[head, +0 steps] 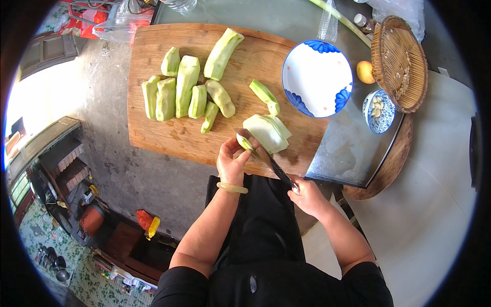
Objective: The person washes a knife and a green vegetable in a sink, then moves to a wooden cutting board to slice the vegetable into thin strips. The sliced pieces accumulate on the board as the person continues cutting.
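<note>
My left hand [231, 159], with a pale bangle at the wrist, pinches a small piece of peeled green gourd [244, 142] at the board's near edge. My right hand [308, 196] grips the dark handle of a kitchen knife [280, 172]. Its blade lies diagonally against the right side of the held piece. Just beyond the blade, flat pale slices [266, 132] overlap in a stack on the wooden cutting board [153, 136]. A narrow green offcut [264, 96] lies above them. Several peeled gourd lengths [187, 86] are spread over the board's left half.
A white plate with blue flowers [318, 78] overlaps the board's right side. Farther right are a small bowl [378, 122] holding garlic cloves, a round yellowish fruit [365, 72] and a wicker basket [383, 65]. A long green stalk [345, 23] crosses the tabletop behind.
</note>
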The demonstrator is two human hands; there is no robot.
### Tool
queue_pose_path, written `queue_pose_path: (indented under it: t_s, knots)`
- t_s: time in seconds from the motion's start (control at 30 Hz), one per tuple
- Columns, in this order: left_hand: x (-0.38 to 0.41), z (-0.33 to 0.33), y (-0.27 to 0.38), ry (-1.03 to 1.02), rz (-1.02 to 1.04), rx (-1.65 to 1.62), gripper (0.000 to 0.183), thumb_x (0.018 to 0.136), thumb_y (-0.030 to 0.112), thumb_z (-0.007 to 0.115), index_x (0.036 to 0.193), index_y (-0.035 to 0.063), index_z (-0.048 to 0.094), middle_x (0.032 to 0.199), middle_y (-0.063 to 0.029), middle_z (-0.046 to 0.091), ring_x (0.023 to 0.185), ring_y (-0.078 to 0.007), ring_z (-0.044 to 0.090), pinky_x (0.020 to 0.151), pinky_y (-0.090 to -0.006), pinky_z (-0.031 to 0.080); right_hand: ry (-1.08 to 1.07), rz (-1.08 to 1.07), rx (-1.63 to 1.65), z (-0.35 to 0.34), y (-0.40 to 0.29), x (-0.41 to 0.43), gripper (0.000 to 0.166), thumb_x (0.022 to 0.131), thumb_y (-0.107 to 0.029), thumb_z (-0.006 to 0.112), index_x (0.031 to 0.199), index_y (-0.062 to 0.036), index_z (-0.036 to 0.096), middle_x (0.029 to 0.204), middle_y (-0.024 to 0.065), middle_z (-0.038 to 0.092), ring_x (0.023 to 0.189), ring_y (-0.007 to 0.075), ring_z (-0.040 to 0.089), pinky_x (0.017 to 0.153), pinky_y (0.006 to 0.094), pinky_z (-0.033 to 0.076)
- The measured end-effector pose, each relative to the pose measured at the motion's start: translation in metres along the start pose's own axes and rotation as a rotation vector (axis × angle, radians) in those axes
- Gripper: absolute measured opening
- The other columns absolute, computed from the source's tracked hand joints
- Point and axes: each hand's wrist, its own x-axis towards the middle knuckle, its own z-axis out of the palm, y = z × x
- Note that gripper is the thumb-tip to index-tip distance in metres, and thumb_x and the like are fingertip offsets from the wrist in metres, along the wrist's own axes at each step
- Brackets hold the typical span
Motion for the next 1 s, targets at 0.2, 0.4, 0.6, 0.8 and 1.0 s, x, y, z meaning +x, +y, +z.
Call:
queue_pose_path:
  t_s: [0.2, 0.4, 0.6, 0.8, 1.0]
  knots:
    - [-0.002, 0.003, 0.007, 0.033, -0.052, -0.005, 0.039, 0.075, -0.005, 0.066, 0.11, -0.0075, 0.05, 0.106, -0.0153, 0.059, 0.1, -0.0218, 0.058, 0.089, -0.0332, 0.048, -0.001, 0.012, -0.123, 0.002, 0.0, 0.003, 0.048, 0.079, -0.004, 0.055, 0.126, -0.0135, 0.051, 0.081, 0.0224, 0.058, 0.071, 0.0354, 0.059, 0.063, 0.0394, 0.047]
    - [-0.001, 0.0, 0.002, 0.026, -0.085, -0.093, 0.041, 0.073, -0.006, 0.069, 0.11, -0.0056, 0.051, 0.105, -0.0123, 0.06, 0.1, -0.019, 0.057, 0.086, -0.0301, 0.047, 0.126, -0.166, -0.142, 0.019, 0.006, 0.022, 0.044, 0.078, -0.002, 0.053, 0.121, -0.012, 0.054, 0.088, 0.0207, 0.062, 0.081, 0.0376, 0.061, 0.069, 0.042, 0.048]
    - [-0.004, 0.0, 0.006, 0.007, -0.069, -0.123, 0.04, 0.074, -0.008, 0.067, 0.11, -0.0047, 0.052, 0.105, -0.0123, 0.06, 0.101, -0.0193, 0.057, 0.089, -0.0307, 0.046, 0.151, -0.129, -0.274, 0.033, -0.003, 0.043, 0.044, 0.076, -0.002, 0.053, 0.119, -0.0102, 0.054, 0.082, 0.021, 0.063, 0.074, 0.0398, 0.062, 0.066, 0.0463, 0.049]
    - [-0.004, -0.003, 0.002, -0.001, -0.08, -0.138, 0.039, 0.074, -0.008, 0.065, 0.11, -0.0046, 0.051, 0.106, -0.012, 0.059, 0.101, -0.0195, 0.057, 0.092, -0.0314, 0.045, 0.192, -0.218, -0.195, 0.044, 0.012, 0.053, 0.043, 0.077, -0.002, 0.052, 0.118, -0.012, 0.055, 0.086, 0.0215, 0.063, 0.078, 0.0402, 0.061, 0.068, 0.0449, 0.049]
    - [0.0, -0.005, 0.009, -0.045, -0.116, -0.17, 0.044, 0.074, -0.002, 0.069, 0.113, -0.0035, 0.05, 0.106, -0.0097, 0.059, 0.1, -0.0169, 0.056, 0.088, -0.0301, 0.046, 0.316, -0.446, -0.124, 0.035, 0.003, 0.035, 0.041, 0.078, -0.001, 0.055, 0.118, -0.0104, 0.056, 0.087, 0.0177, 0.064, 0.078, 0.0379, 0.062, 0.067, 0.044, 0.05]
